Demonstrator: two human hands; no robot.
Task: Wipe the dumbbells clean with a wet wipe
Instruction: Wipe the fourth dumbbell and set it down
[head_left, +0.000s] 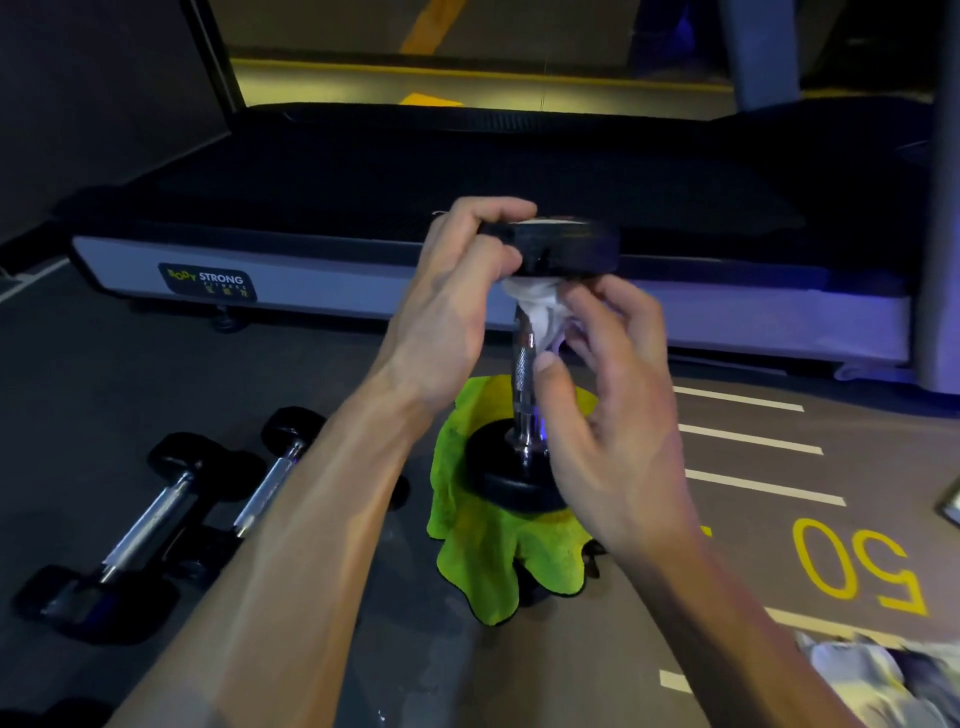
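While upright on green cloth (498, 561), black-ended chrome dumbbell (524, 384), white wipe (540, 312) bunched

upright dumbbell (525, 364) on green cloth (498, 561); left hand (457, 306) grips top head, right hand (613, 415) presses wet wipe (540, 312) to handle.

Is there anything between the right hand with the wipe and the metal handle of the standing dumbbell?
Nothing visible. The right hand presses the white wet wipe directly against the upright dumbbell's chrome handle.

The bare left hand (457, 291) gripped with curled fingers, arm reaching far; the bare right hand (618, 415) pinched just right of it.
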